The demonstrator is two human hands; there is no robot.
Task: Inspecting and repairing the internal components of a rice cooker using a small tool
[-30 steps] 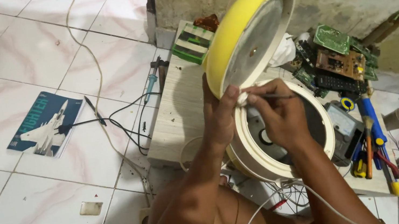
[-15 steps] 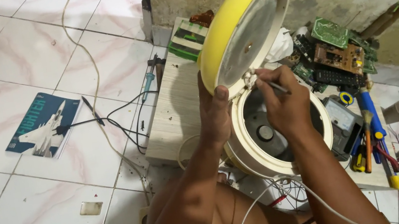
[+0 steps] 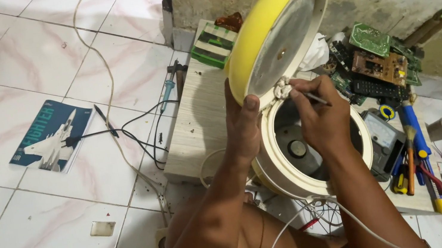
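A cream rice cooker point(image 3: 278, 174) sits tilted against my legs, its yellow lid point(image 3: 261, 44) swung open and upright. My left hand point(image 3: 244, 123) grips the cooker at the hinge side, thumb pressed on the lid's lower edge. My right hand point(image 3: 322, 115) holds a thin dark tool point(image 3: 313, 97) like a pen, its tip at a small white connector point(image 3: 284, 90) at the hinge. The cooker's inside point(image 3: 298, 147) is bare, with a round plate at the bottom.
A low wooden board point(image 3: 197, 128) lies under the cooker. Green circuit boards point(image 3: 372, 55), a meter point(image 3: 384, 137) and several screwdrivers point(image 3: 415, 162) crowd the right. Black wires point(image 3: 138, 132), a book with a jet on its cover point(image 3: 50, 136) and a screwdriver point(image 3: 168, 94) lie on the tiled floor.
My right hand has moved up from the cooker's rim to the hinge, bringing the tool tip to the white connector. My left hand has shifted up onto the lid's edge.
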